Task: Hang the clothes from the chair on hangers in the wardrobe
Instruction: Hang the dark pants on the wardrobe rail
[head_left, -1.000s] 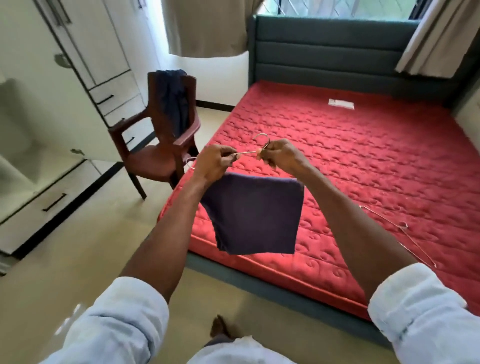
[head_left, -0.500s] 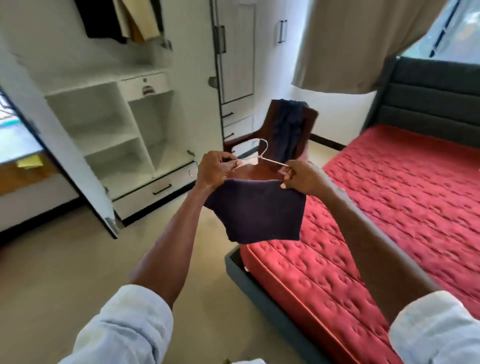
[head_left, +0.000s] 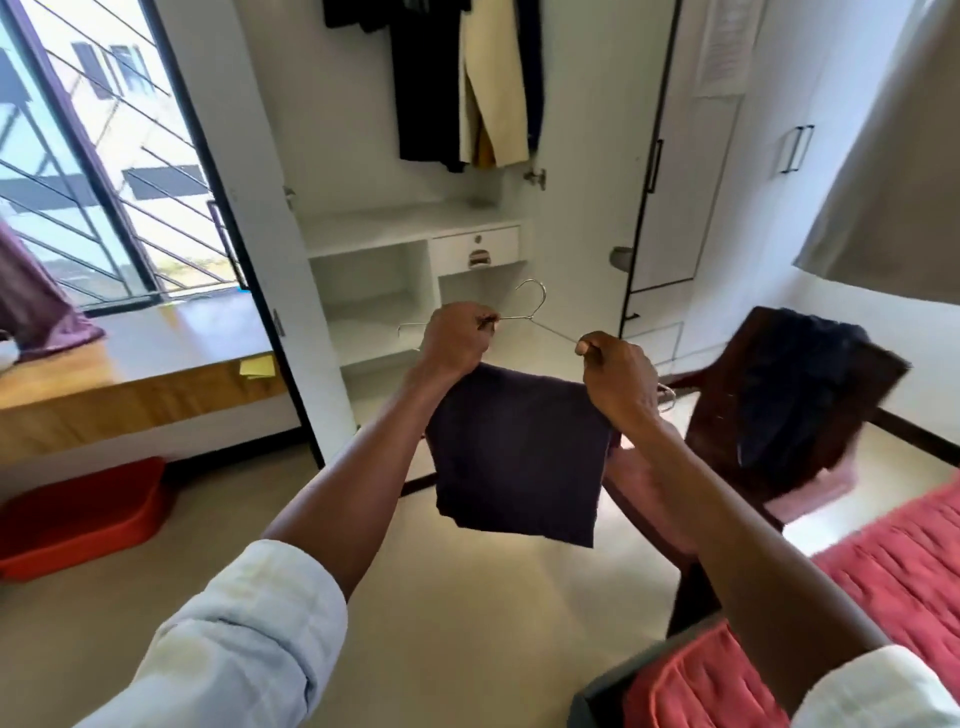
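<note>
Wardrobe (head_left: 467, 249) now faces both hands, hanger (head_left: 535, 312) still gripped.

A home bedroom. An open white built-in wardrobe (head_left: 415, 249) holds hanging clothes (head_left: 457, 83), shelves and a small drawer (head_left: 475, 248). A bed with a red quilted mattress (head_left: 883, 587) stands beside a wooden chair (head_left: 779, 415), near a barred window (head_left: 88, 171) and a curtain (head_left: 893, 171).
</note>
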